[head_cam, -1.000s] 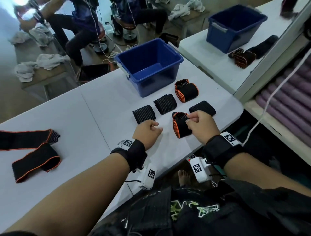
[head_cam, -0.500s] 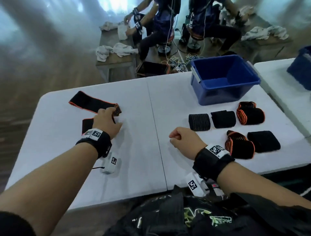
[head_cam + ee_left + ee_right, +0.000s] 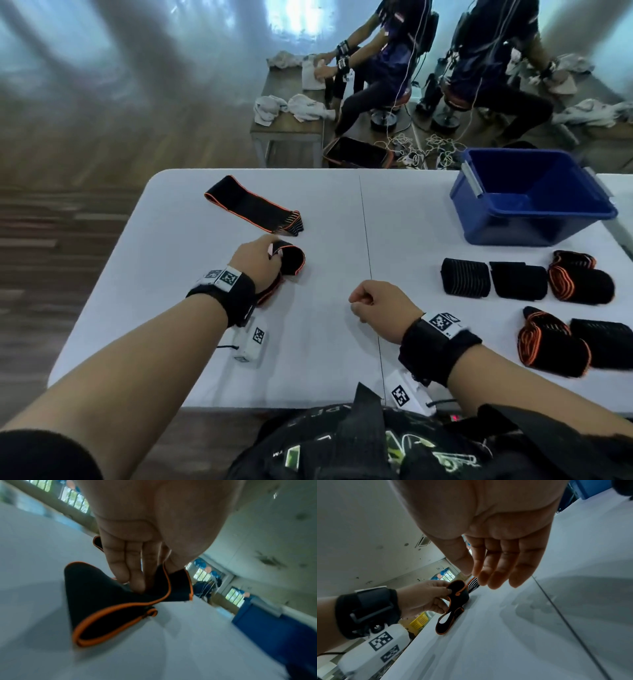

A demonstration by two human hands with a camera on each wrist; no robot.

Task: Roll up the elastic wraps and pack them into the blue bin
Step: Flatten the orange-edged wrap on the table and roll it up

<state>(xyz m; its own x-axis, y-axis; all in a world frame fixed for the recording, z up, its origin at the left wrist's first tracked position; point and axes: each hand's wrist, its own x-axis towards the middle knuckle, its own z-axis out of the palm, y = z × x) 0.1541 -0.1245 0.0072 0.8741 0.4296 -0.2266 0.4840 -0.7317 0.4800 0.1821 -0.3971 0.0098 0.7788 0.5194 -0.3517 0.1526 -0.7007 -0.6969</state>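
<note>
- Lying flat at the far left of the white table, an unrolled black wrap with orange edging stretches on a slant, its striped end pointing toward the table's middle seam.
- Just nearer the person, the left hand pinches one end of a second orange-edged wrap between thumb and fingers; that end curls up off the table while the rest lies folded beneath the wrist.
- The left wrist view shows the fingers tucked into the fold of this wrap, which bends into a loose loop on the table.
- Right of the seam, the right hand hovers above the table, grasping nothing; in the right wrist view its fingers hang loosely curled.
- Farther right, five rolled wraps sit in two rows: a ribbed black roll, a plain black roll and an orange-edged roll behind, then another orange-edged roll and a black roll in front.
- Behind the rolls, at the table's far right, stands the blue bin.
</note>
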